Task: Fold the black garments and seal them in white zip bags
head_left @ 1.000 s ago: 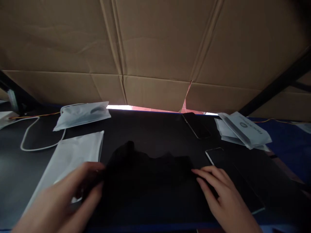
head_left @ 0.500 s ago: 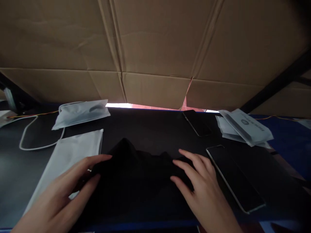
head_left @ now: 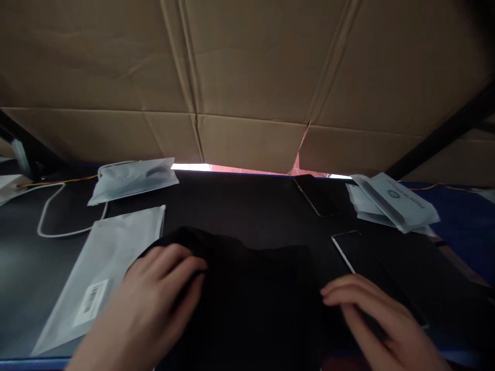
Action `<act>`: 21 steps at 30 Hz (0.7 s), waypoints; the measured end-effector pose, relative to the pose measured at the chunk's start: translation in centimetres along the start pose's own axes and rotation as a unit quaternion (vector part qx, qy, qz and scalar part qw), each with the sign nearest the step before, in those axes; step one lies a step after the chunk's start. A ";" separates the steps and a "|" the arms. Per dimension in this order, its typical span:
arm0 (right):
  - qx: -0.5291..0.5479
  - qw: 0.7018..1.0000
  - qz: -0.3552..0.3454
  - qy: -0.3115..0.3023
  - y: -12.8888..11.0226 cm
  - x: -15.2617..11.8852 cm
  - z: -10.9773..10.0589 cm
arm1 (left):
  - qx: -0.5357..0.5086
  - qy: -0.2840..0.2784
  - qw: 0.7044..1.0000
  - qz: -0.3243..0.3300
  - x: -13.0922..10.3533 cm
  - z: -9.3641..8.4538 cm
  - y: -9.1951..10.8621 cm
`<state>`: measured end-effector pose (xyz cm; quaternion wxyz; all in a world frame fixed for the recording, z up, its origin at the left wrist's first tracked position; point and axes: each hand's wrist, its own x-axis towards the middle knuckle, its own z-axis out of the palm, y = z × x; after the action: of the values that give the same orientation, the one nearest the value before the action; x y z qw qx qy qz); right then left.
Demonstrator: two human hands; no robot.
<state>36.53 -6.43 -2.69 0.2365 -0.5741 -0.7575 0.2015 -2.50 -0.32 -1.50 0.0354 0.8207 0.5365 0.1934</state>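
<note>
At the far left, a white cable (head_left: 50,216) is seen looped on the dark surface (head_left: 247,206), with a grey pouch (head_left: 133,178) behind it. A flat grey bag (head_left: 104,268) bearing a barcode label lies nearer. The left hand (head_left: 154,299) is laid flat, grip spread apart, on the black cloth (head_left: 251,288) at centre. The right hand (head_left: 371,319) is held beside the cloth's right edge, grip loosely apart, over 1 dark phone (head_left: 363,257). Another phone (head_left: 317,196) and stacked grey packets (head_left: 390,203) lie further right.
</note>
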 end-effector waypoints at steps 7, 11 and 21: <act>-0.054 0.994 0.052 -0.080 -3.4 4.0 2.2 | 0.011 -0.046 0.997 0.064 1.9 2.8 1.3; -0.098 0.988 0.092 -0.070 -3.2 4.6 2.3 | 0.029 -0.102 0.993 0.054 2.4 2.8 0.5; -0.111 0.992 0.012 0.062 -3.9 6.2 2.6 | 0.050 -0.116 0.991 0.036 3.0 3.9 -0.1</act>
<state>30.52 -1.55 -1.74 0.2151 -0.6174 -0.7521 0.0826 -0.09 3.00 -4.28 0.0492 0.8570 0.5080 0.0704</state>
